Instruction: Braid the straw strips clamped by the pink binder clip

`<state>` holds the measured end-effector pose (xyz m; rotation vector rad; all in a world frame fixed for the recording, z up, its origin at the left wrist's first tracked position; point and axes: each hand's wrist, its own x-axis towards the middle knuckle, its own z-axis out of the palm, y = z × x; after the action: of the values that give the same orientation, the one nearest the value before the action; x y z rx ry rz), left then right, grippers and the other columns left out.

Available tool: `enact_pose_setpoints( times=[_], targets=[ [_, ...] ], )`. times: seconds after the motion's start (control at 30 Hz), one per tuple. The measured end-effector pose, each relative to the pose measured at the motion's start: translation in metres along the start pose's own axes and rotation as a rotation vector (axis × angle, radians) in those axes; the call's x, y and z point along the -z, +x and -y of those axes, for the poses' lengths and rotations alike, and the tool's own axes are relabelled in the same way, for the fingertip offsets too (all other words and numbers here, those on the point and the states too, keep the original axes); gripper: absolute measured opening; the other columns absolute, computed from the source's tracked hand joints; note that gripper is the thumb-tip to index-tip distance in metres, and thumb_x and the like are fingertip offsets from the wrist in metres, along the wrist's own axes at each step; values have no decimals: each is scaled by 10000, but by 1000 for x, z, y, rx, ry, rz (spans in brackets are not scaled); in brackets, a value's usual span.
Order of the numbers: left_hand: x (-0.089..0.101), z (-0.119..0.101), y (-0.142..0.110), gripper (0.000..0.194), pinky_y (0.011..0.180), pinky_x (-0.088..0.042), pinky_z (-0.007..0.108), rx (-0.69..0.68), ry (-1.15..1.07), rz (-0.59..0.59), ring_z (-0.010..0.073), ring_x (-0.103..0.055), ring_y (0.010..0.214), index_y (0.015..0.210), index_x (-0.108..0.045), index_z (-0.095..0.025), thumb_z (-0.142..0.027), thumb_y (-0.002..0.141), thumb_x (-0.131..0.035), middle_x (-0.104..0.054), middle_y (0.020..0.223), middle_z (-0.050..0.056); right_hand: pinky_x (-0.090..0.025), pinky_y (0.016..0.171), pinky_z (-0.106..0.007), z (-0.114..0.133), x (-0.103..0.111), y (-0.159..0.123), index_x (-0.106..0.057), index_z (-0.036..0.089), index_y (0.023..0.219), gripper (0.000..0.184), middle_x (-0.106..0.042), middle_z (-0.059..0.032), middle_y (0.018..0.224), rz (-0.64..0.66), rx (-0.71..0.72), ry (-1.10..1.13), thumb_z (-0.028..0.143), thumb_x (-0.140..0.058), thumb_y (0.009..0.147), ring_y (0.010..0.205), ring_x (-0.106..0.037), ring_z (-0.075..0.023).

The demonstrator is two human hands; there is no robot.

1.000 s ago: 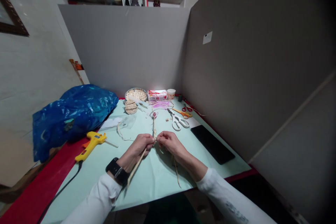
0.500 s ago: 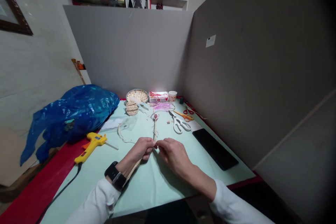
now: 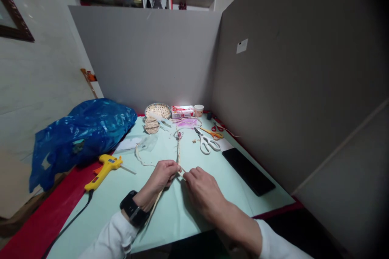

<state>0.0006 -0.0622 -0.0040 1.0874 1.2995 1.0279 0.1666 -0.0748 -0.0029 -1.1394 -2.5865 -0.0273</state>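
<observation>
Pinching one pale braid [image 3: 178, 154] near its lower end, the left hand [image 3: 165, 172] sits just beside the right hand [image 3: 203, 188], whose fingers grip one pale strand [image 3: 181, 174] between them. The braid runs forward along the middle of the green cloth [image 3: 103, 202]. Farther out lie three pairs of scissors, white-handled [image 3: 208, 144], orange-handled [image 3: 216, 134] and red-handled [image 3: 217, 128], one yellow glue gun [image 3: 101, 173], one black slab [image 3: 247, 170], one cup [image 3: 199, 110] and one blue bag [image 3: 88, 135].
</observation>
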Motion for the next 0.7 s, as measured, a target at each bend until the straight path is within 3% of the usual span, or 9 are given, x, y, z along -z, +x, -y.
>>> enact_pose_setpoints(
  times=[0.1,0.2,0.37,0.53,0.7],
  targets=[
    [2,0,1,216,372,-101,191,-7,3,0,22,-204,346,635,-535,-155,-348,622,-630,-311,392,-114,-413,687,-267,-21,26,8,-678,179,932,237,-679,-54,839,145,-66,335,335,-500,930,773,-603,-177],
    [1,-1,1,218,378,-92,195,-11,14,4,23,-203,348,638,-527,-160,-352,616,-627,-319,392,-111,-378,804,-297,-32,37,27,-670,135,905,304,-669,-118,967,-24,-183,381,358,-466,938,920,-581,-214],
    [0,-2,2,232,379,-91,206,-12,57,10,31,-164,349,633,-464,-194,-394,609,-580,-280,378,-124,-350,632,-250,-23,12,55,-646,133,887,207,-647,-69,781,117,-200,636,270,-491,875,704,-539,-159],
    [2,-1,-1,246,393,-130,219,-25,150,25,53,-187,373,679,-453,-206,-435,650,-540,-296,425,-114,-294,563,-221,-21,-12,59,-596,126,674,250,-521,-4,624,100,-226,776,238,-472,859,607,-436,-108],
    [-1,-3,-7,201,481,-201,248,-132,364,-66,95,-289,475,651,-485,-189,-375,721,-515,-350,505,-67,-266,512,-207,-26,-16,51,-609,129,660,280,-413,34,549,74,-250,913,294,-484,848,547,-353,-90]
  ],
)
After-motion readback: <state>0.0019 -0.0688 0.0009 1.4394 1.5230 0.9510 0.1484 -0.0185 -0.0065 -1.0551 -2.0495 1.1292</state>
